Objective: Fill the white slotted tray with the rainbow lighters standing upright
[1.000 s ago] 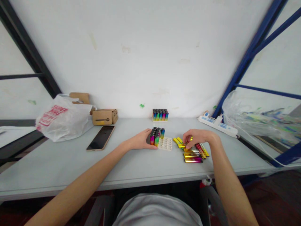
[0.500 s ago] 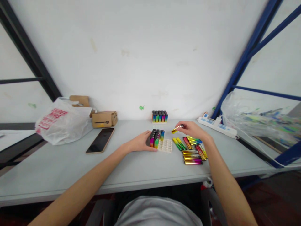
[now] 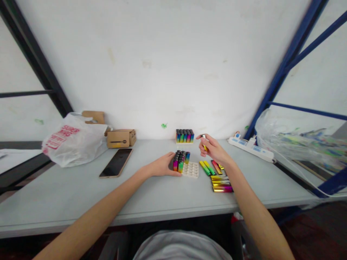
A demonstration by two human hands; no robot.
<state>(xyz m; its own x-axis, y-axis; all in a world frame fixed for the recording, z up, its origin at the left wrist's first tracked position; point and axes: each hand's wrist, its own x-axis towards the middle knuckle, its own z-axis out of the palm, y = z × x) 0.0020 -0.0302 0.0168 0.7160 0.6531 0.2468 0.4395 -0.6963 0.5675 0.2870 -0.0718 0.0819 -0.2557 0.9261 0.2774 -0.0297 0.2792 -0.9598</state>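
My left hand (image 3: 166, 164) is wrapped round the left side of a white tray (image 3: 191, 169) with round holes. Shiny multicoloured lighters (image 3: 180, 165) stand upright in the tray's left and back part; holes at its right front show bare. My right hand (image 3: 211, 147) holds a single yellow lighter (image 3: 205, 147) upright in its fingers, silver top upward, above the table right of the tray. Loose lighters (image 3: 221, 183) lie flat on the table below that hand, some hidden behind the right forearm. Another tray full of upright lighters (image 3: 184, 136) stands by the wall.
A black-screened phone (image 3: 116, 163), a cardboard box (image 3: 120, 138) and a white plastic bag (image 3: 73, 141) are on the left. A white power strip (image 3: 252, 148) lies at the back right, beside blue shelf bars and clear plastic wrapping.
My right hand has moved slightly left and up, and its lighter has turned from slanted to upright. My left hand has stayed at the tray.
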